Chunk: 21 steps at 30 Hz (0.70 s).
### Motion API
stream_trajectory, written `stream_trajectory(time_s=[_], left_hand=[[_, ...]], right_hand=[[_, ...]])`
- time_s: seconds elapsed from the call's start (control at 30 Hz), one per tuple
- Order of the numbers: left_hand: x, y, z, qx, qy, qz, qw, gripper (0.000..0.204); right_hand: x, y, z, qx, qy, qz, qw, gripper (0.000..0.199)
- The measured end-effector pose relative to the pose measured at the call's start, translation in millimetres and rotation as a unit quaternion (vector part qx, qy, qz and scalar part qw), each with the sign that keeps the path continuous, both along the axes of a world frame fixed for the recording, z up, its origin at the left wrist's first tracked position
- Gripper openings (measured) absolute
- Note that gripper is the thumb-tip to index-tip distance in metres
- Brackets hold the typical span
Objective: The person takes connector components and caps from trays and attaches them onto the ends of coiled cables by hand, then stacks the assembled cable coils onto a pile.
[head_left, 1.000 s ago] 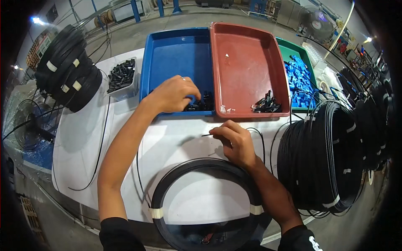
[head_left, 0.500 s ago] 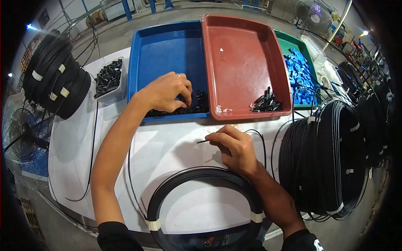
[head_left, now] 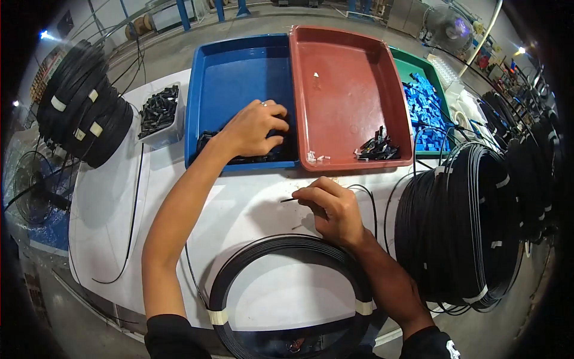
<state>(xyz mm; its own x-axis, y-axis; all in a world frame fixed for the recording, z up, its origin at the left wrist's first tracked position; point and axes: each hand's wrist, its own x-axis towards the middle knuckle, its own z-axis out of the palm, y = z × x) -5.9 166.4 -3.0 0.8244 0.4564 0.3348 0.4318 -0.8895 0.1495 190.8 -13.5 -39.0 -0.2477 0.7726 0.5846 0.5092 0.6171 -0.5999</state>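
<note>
My left hand [head_left: 256, 128] reaches into the blue tray [head_left: 234, 78], its fingers curled among the small black parts [head_left: 251, 157] piled at the tray's near edge. My right hand [head_left: 332, 206] rests on the white table [head_left: 251, 209] and pinches the end of a thin black cable [head_left: 289, 200], whose tip points left. That cable loops back past my right wrist. A taped coil of black cable [head_left: 287, 287] lies flat on the table just in front of me, under my right forearm.
A red tray [head_left: 347, 78] holds a few black pieces [head_left: 376, 146]. A green tray [head_left: 418, 66] holds blue parts [head_left: 423, 107]. A clear bin of black parts [head_left: 158, 110] sits left. Big cable bundles stand at the left [head_left: 84, 107] and right [head_left: 466, 221].
My left hand has stayed in the blue tray and its fingers have closed down into the black parts. My right hand holds the cable end in the same spot.
</note>
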Motion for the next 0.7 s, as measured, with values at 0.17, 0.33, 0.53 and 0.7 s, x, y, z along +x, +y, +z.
stream_trajectory(time_s=[0.17, 0.33, 0.53, 0.7], left_hand=[[-12, -9, -1, -0.042, -0.02, -0.005, 0.999, 0.013], [-19, -13, 14, -0.063, 0.024, 0.014, 0.998, 0.011], [-5, -17, 6, -0.002, -0.032, -0.004, 0.999, 0.018], [5, -17, 3, -0.049, 0.042, 0.003, 0.998, 0.02]], right_hand=[[0, -1, 4, 0.003, 0.008, 0.013, 1.0, 0.032], [2, 2, 0, 0.018, 0.009, 0.017, 1.0, 0.04], [1, 0, -1, 0.026, 0.006, 0.022, 0.999, 0.039], [-1, 0, 0, 0.011, 0.005, 0.015, 1.0, 0.039]])
